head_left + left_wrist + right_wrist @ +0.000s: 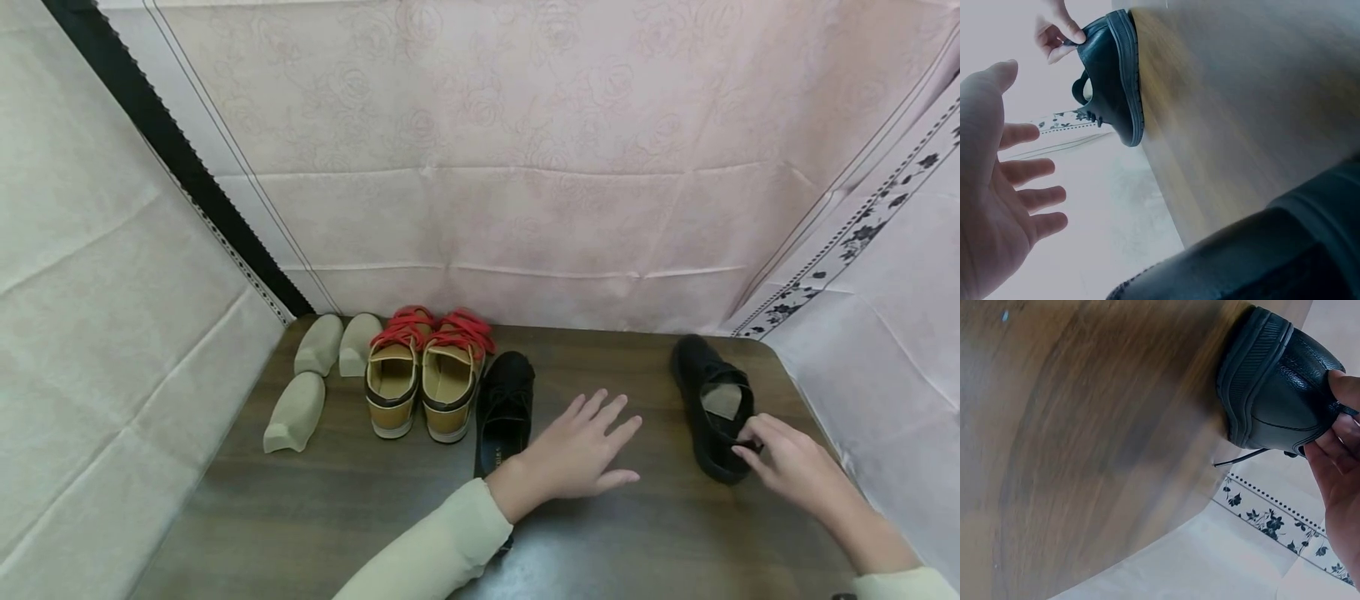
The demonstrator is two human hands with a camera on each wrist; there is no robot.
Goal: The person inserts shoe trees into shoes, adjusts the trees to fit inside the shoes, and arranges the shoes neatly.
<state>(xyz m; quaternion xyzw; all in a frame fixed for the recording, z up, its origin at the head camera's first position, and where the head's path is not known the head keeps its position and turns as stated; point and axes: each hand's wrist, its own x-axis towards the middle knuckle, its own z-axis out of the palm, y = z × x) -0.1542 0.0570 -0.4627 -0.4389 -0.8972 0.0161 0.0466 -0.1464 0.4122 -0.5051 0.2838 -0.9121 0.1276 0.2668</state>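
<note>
At the right of the head view, my right hand pinches the heel edge of a black lace-up shoe standing on the table. A pale insert shows inside its opening. The right wrist view shows my thumb and fingers at the shoe's heel collar. My left hand has its fingers spread and holds nothing. Its wrist and sleeve partly cover a second black shoe, which also appears close up in the left wrist view.
Left of the second black shoe stand two tan shoes with red laces. Further left lie three pale moulded shoe inserts on the brown wooden table. Pale cloth hangs behind the table and along both sides.
</note>
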